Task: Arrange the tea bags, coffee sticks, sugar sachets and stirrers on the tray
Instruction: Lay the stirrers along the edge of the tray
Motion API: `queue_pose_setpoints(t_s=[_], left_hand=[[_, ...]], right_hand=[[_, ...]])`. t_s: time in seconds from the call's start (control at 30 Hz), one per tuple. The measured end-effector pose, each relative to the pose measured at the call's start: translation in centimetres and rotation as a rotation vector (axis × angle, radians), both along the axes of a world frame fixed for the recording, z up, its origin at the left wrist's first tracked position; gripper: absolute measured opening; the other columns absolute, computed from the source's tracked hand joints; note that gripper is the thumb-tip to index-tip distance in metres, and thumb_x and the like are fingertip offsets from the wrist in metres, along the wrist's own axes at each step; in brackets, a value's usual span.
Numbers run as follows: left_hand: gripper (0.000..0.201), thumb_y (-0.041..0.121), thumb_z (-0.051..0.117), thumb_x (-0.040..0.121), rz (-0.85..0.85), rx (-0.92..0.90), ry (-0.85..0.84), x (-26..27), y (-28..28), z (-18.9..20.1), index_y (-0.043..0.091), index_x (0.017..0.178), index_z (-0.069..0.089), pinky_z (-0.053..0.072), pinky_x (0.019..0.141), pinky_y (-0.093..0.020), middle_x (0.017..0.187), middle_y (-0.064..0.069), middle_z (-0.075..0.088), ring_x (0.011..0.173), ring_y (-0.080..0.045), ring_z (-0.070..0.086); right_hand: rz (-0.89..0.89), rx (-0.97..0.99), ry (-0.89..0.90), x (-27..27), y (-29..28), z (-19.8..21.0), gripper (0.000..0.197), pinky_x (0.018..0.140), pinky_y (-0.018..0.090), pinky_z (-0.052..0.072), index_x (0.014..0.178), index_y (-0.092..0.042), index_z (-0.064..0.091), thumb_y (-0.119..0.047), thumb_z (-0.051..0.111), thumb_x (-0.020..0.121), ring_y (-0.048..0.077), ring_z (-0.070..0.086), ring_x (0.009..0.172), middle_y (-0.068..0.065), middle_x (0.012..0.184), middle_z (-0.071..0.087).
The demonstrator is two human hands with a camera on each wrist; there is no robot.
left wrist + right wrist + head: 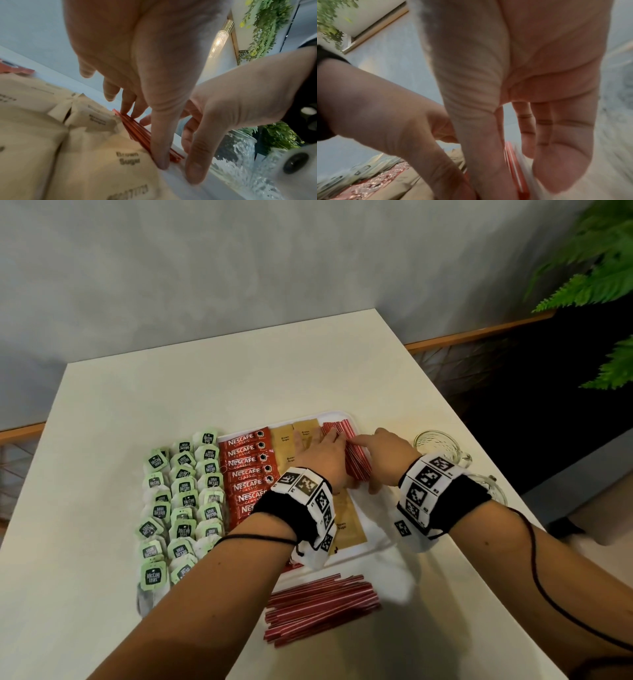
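Note:
On the right side of the white tray [374, 530] lies a bundle of red stirrers [358, 463] [137, 128] [511, 159]. My left hand [327, 451] [137, 67] presses straight fingers against its left side and far end. My right hand [380, 445] [539, 121] lies with straight fingers along its right side. Brown sugar sachets [344, 518] [102, 155] fill the tray's middle and red coffee sticks [245, 463] its left. Green-tagged tea bags [181, 501] lie in rows on the table, left of the tray. A loose pile of stirrers [318, 606] sits in front of the tray.
Two glass mugs [436, 445] [488, 489] stand just right of the tray, close to my right wrist. The white table [205, 392] ends at an edge on the right, beyond which there is dark floor. Fern leaves [596, 258] hang at the upper right.

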State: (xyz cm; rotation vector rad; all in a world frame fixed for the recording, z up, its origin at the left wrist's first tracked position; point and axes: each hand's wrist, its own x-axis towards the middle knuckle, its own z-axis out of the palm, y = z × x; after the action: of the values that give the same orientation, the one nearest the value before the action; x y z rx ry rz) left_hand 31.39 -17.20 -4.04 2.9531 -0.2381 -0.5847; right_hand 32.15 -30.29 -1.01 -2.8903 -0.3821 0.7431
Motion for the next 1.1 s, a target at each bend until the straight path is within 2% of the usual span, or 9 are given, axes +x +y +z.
queue_pose_setpoints(t_s=[0.1, 0.23, 0.4, 0.53, 0.7, 0.8, 0.93, 1.03, 1.1], left_hand=[[0.109, 0.067, 0.067, 0.074, -0.012, 0.005, -0.002, 0.5, 0.2, 0.2, 0.019, 0.155, 0.012, -0.005, 0.116, -0.063, 0.163, -0.002, 0.011, 0.151, -0.029, 0.003], [0.107, 0.062, 0.069, 0.075, -0.017, -0.013, 0.001, 1.2, 0.8, 0.1, 0.021, 0.156, 0.013, -0.003, 0.114, -0.065, 0.164, -0.001, 0.012, 0.151, -0.029, 0.005], [0.114, 0.067, 0.069, 0.071, -0.025, -0.038, 0.014, 0.9, 1.0, 0.4, 0.020, 0.156, 0.009, -0.005, 0.116, -0.063, 0.164, -0.001, 0.009, 0.151, -0.028, 0.002], [0.112, 0.069, 0.066, 0.074, -0.015, -0.025, 0.004, 0.5, 0.3, 0.3, 0.019, 0.156, 0.007, -0.003, 0.117, -0.062, 0.164, -0.002, 0.006, 0.151, -0.027, 0.000], [0.107, 0.061, 0.068, 0.078, -0.018, -0.026, -0.007, 0.7, 0.5, 0.6, 0.018, 0.156, 0.008, -0.003, 0.116, -0.064, 0.164, -0.002, 0.009, 0.151, -0.027, 0.001], [0.107, 0.057, 0.070, 0.077, -0.038, 0.006, -0.002, 0.7, 0.5, 0.9, 0.017, 0.156, 0.009, -0.006, 0.113, -0.063, 0.164, -0.002, 0.010, 0.151, -0.028, 0.002], [0.102, 0.055, 0.070, 0.079, -0.041, 0.022, -0.013, 0.7, 0.3, 0.8, 0.017, 0.155, 0.015, -0.003, 0.115, -0.064, 0.163, -0.001, 0.013, 0.151, -0.029, 0.002], [0.098, 0.054, 0.069, 0.080, -0.038, 0.009, -0.027, 0.8, 0.4, 0.8, 0.018, 0.155, 0.016, -0.001, 0.116, -0.063, 0.163, -0.001, 0.014, 0.151, -0.028, 0.001], [0.099, 0.055, 0.070, 0.079, -0.041, 0.004, -0.017, 0.9, 0.5, 0.7, 0.018, 0.155, 0.016, -0.002, 0.115, -0.063, 0.163, -0.001, 0.014, 0.151, -0.029, 0.000]], right_hand=[[0.027, 0.024, -0.035, 0.3, 0.2, 0.3, 0.094, 0.096, 0.036, 0.047, 0.146, -0.027, 0.037, -0.018, 0.086, 0.066, 0.029, 0.055, 0.118, 0.010, 0.133, 0.055], [0.018, 0.054, -0.046, 0.7, 0.4, 0.8, 0.082, 0.099, 0.035, 0.046, 0.145, -0.026, 0.039, -0.018, 0.079, 0.075, 0.026, 0.054, 0.121, 0.006, 0.138, 0.055], [-0.011, 0.092, -0.012, 0.5, 0.3, 0.9, 0.102, 0.102, 0.035, 0.045, 0.149, -0.025, 0.030, -0.016, 0.087, 0.065, 0.026, 0.054, 0.123, 0.006, 0.137, 0.055], [-0.045, 0.118, -0.046, 0.2, 0.9, 0.7, 0.100, 0.098, 0.038, 0.047, 0.146, -0.026, 0.033, -0.030, 0.088, 0.063, 0.028, 0.057, 0.118, 0.006, 0.132, 0.059], [-0.044, 0.083, -0.052, 0.2, 0.4, 0.8, 0.097, 0.097, 0.038, 0.048, 0.148, -0.022, 0.031, -0.015, 0.084, 0.067, 0.030, 0.058, 0.117, 0.009, 0.131, 0.060], [-0.042, 0.100, -0.055, 0.0, 0.1, 0.8, 0.080, 0.095, 0.038, 0.048, 0.145, -0.017, 0.035, -0.009, 0.074, 0.076, 0.032, 0.059, 0.115, 0.013, 0.127, 0.061], [-0.080, 0.163, -0.097, -0.1, 0.1, 0.5, 0.053, 0.092, 0.038, 0.046, 0.140, -0.013, 0.042, -0.014, 0.057, 0.090, 0.034, 0.058, 0.112, 0.016, 0.125, 0.062], [-0.105, 0.170, -0.104, -0.1, 0.1, 0.2, 0.051, 0.091, 0.040, 0.046, 0.139, -0.012, 0.043, -0.015, 0.057, 0.090, 0.034, 0.058, 0.112, 0.016, 0.123, 0.062], [-0.109, 0.154, -0.085, 0.0, 0.0, 0.1, 0.058, 0.091, 0.039, 0.046, 0.139, -0.012, 0.041, -0.012, 0.063, 0.086, 0.034, 0.058, 0.112, 0.016, 0.123, 0.062]])
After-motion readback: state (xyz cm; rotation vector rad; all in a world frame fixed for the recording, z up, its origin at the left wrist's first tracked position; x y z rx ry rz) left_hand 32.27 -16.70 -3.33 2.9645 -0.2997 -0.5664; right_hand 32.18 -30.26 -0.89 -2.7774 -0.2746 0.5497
